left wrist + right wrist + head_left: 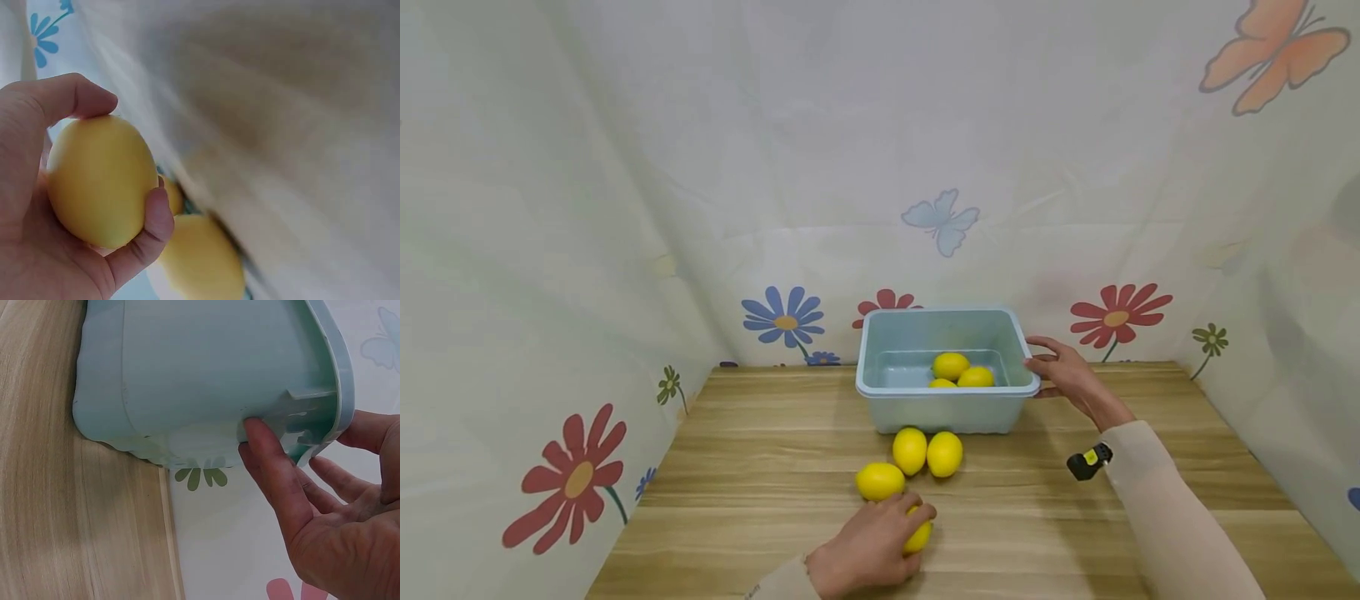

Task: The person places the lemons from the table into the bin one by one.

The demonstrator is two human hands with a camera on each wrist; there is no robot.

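Observation:
My left hand [872, 542] grips a yellow lemon [916, 533] low over the front of the table. In the left wrist view, thumb and fingers curl round that lemon [103, 181], with more lemons [200, 259] beyond it. Three others lie between this hand and a light blue plastic bin: one lemon [880, 482] just past the knuckles, and two lemons [910, 452] [945, 454] side by side before the bin [947, 412]. Inside the bin sit three lemons [951, 366]. My right hand [1067, 379] holds the bin's right end by its rim, fingers [265, 450] against the outer wall.
The wood-grain table [760, 450] carries the bin near its back edge. A pale curtain [805, 150] printed with flowers and butterflies hangs behind and along both sides. A small black device [1088, 461] is strapped at the right wrist.

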